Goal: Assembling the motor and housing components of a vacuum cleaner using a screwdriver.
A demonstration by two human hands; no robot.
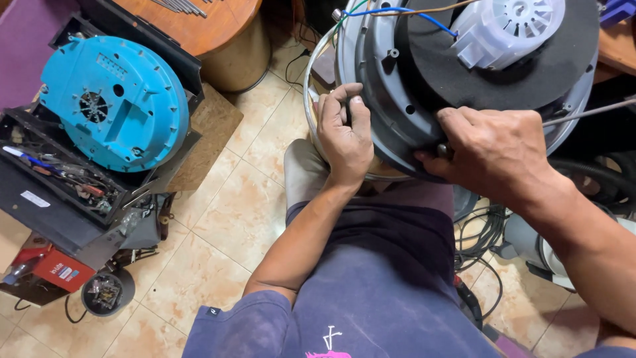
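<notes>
A large round grey appliance housing (397, 79) rests tilted on my lap, with a black disc and a white plastic fan motor (507, 26) on top. Blue, green and brown wires (397, 12) run across it. My left hand (344, 132) grips the housing's left rim, fingers curled over the edge. At the lower rim my right hand (493, 152) is closed around a thin metal tool whose shaft (586, 113) points right; its tip is hidden under my fingers.
A blue round motor cover (112, 99) sits on an open black case (59, 192) of parts at left. A round wooden table (205, 26) stands behind it. A red box (56, 268) and small cup of screws (105, 292) lie on the tiled floor (218, 225). Cables (480, 232) coil at right.
</notes>
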